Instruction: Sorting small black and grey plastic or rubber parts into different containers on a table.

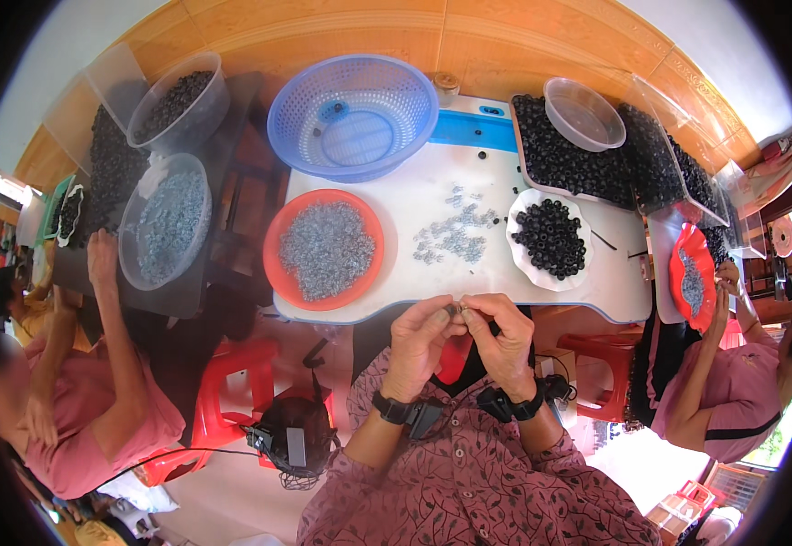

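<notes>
My left hand (421,341) and my right hand (503,341) meet just off the front edge of the white table (414,302). Both are closed in a pinch, fingertips together around a tiny dark piece (454,309); its exact kind is too small to tell. Beyond my left hand stands an orange-red plate (271,266) heaped with small clear bluish plastic parts (328,250). More of these clear parts (455,235) lie loose in the table's middle. A white scalloped plate (516,258) holds black ring-like parts (553,238), beyond my right hand.
A blue plastic basket (291,150) stands at the back left. Black parts fill a tray (528,168) at the back right, with a clear round tub (585,114) on top. One co-worker (114,409) sits at the left, another (715,391) at the right. Red stools (232,387) stand nearby.
</notes>
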`<state>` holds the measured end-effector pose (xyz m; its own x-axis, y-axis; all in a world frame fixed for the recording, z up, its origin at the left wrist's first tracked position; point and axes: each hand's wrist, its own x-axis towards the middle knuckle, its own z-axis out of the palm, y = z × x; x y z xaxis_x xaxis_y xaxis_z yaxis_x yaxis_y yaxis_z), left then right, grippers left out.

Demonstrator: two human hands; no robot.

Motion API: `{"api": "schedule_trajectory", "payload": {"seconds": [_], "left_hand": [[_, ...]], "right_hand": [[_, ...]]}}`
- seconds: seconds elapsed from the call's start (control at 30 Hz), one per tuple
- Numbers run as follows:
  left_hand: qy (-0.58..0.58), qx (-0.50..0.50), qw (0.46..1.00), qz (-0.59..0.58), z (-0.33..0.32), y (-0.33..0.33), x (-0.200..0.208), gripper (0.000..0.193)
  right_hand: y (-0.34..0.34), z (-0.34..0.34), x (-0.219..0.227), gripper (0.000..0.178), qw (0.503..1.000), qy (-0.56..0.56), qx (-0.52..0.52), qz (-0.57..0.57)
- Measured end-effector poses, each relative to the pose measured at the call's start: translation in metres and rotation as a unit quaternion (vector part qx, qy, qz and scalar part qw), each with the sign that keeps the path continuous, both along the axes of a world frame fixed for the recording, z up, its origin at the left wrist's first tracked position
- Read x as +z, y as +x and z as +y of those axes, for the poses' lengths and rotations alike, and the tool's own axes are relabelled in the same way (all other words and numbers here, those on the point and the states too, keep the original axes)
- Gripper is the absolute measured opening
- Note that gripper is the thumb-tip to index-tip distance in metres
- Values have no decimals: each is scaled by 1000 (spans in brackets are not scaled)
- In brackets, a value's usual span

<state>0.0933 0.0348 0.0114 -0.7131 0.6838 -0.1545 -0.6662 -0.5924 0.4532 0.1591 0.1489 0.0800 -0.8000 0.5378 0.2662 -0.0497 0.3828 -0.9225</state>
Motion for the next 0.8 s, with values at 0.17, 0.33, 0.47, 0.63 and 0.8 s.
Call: {"api": "schedule_trajectory", "payload": {"seconds": [0.17,0.33,0.47,0.63,0.8], "left_hand": [[-19,3,1000,5,1,1,5,24],[-45,-1,999,12,2,3,5,24],[-86,11,995,42,2,4,5,24],[-100,17,993,60,3,4,4,23],[-106,9,992,74,2,5,3,22]], "right_hand": [[-1,-1,1,17,1000,11,4,6],[0,-2,4,17,1000,12,-5,1],[0,-1,3,17,999,37,-9,-5],[1,0,4,18,998,67,-6,-4],[3,2,0,19,995,95,-6,-8]]}}
